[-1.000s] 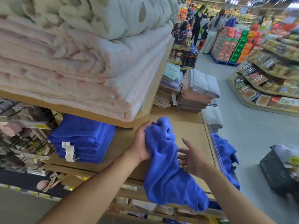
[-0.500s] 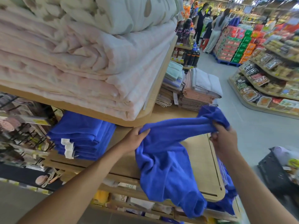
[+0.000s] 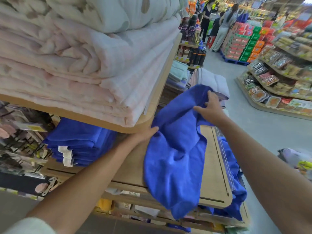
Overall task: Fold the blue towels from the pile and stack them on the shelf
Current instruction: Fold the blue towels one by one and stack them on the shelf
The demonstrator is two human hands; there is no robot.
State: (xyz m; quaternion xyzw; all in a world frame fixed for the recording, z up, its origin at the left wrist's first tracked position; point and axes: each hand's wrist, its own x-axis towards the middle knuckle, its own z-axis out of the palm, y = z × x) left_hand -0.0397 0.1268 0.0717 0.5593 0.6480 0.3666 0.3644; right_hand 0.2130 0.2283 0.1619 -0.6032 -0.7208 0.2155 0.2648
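Farther back than before, the right hand grips the far end of the blue towel; the left hand holds its near edge, fingertips buried in cloth. It drapes over the front edge of the shelf, its lower end blurred.

Buried in the folds of the blue towel: fingertips of the right hand. Palm side of the left hand out of sight. Behind the lower shelf, most of the loose blue pile. Cut off at the right border and blurred: a basket.
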